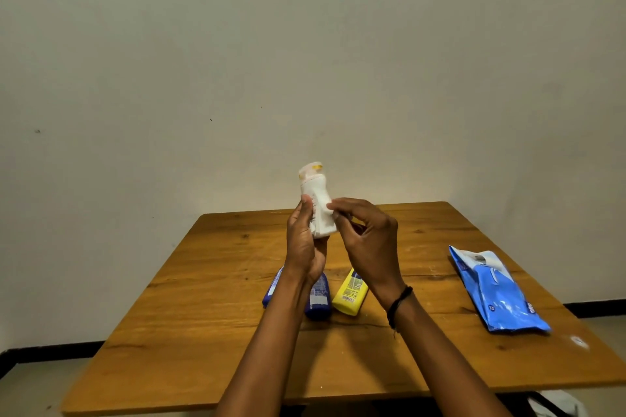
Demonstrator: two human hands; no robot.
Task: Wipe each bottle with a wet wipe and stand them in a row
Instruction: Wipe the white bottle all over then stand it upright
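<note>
While the wooden table [203, 332] fills the lower view, the blue wipe pack [498, 294] lies flat out at three o'clock, well apart from the action. Centre stage, the left hand [303, 244] wraps its fingers round the lower body of the white bottle [316, 186], held roughly upright in the air at twelve o'clock. The right hand [367, 240] pinches the wet wipe [323, 220] against the bottle's side. Below the hands, at six o'clock, the yellow bottle [350, 293] and the blue bottle [320, 301] lie flat on the wood; nothing stands in a row yet. My read: the white bottle is light, stiff plastic, slick once damp, so grip low on the body, clear of the cap. The left forearm crosses the blue shape, so one bottle or two, I can't tell. Labels are too blurred to read.
</note>
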